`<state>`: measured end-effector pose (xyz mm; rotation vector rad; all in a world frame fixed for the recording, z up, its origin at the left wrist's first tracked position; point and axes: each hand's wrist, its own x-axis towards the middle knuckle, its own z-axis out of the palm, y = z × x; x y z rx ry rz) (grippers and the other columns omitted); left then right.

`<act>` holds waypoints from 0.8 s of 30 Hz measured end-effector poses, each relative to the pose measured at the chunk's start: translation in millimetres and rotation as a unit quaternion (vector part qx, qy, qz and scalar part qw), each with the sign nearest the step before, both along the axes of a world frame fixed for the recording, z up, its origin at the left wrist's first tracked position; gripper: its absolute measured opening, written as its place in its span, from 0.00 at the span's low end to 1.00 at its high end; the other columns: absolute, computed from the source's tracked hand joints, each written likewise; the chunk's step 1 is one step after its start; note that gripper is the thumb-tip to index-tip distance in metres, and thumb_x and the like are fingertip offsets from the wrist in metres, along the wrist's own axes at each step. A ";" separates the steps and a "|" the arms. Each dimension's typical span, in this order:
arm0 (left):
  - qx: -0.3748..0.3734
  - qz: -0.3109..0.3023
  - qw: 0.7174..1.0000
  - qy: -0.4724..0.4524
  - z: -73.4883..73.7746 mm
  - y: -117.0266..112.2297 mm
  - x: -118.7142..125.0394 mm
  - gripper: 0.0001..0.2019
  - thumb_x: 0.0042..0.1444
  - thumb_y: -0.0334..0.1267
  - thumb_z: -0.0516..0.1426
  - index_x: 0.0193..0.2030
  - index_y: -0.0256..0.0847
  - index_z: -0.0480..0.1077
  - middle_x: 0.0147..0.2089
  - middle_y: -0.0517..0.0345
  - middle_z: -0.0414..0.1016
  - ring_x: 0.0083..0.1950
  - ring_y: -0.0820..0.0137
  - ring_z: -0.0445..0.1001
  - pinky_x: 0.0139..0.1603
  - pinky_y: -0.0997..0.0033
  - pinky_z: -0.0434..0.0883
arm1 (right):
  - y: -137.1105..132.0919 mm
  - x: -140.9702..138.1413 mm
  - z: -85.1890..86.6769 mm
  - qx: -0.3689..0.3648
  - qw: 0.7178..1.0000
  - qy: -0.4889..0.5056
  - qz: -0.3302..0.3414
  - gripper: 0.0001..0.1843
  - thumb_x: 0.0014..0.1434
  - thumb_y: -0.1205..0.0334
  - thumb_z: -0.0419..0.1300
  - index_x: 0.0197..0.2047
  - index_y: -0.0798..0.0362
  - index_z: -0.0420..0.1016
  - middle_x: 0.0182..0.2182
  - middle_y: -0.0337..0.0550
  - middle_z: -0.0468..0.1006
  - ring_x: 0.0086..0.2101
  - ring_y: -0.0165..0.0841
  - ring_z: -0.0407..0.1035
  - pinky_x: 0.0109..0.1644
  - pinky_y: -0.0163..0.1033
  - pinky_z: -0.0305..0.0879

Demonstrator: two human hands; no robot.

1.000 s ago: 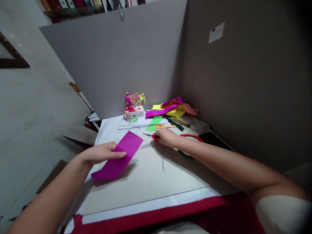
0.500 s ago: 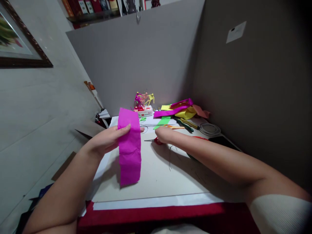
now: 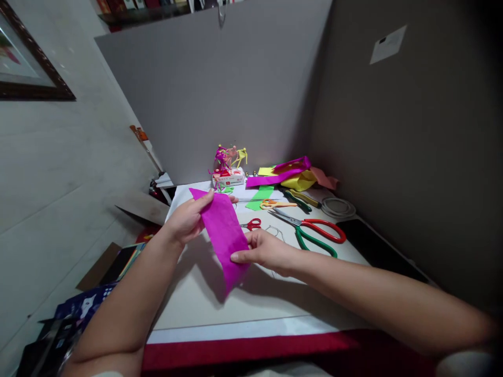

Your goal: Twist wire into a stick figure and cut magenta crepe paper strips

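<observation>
A strip of magenta crepe paper (image 3: 225,233) is held up over the white table (image 3: 220,309) between both hands. My left hand (image 3: 188,220) pinches its upper end. My right hand (image 3: 265,251) grips its lower right edge with thumb and fingers closed. Small red-handled scissors (image 3: 251,224) lie on the table just behind the paper, free of either hand.
Large red-and-green scissors (image 3: 314,233), orange scissors (image 3: 275,204), green pliers (image 3: 297,200), a wire coil (image 3: 338,208) and a dark phone (image 3: 373,246) lie to the right. Coloured paper scraps (image 3: 291,175) and a small box with paper figures (image 3: 228,170) sit at the back. Grey partition walls enclose the table.
My right hand left the small red scissors and came back to take the paper's lower edge. My left hand tilted the strip, which hung straight down before.
</observation>
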<state>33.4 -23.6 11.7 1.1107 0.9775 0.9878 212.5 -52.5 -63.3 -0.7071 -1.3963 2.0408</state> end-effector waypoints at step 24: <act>-0.085 0.054 0.995 -0.017 -38.8 43.9 -33.5 0.10 0.45 0.25 0.63 0.36 0.35 0.73 0.32 0.55 0.79 0.33 0.69 0.78 0.41 0.65 0.76 | -46.2 34.9 -23.0 -0.038 0.991 -0.120 0.045 0.18 0.43 0.53 0.68 0.26 0.59 0.71 0.21 0.39 0.75 0.23 0.28 0.71 0.33 0.35 0.67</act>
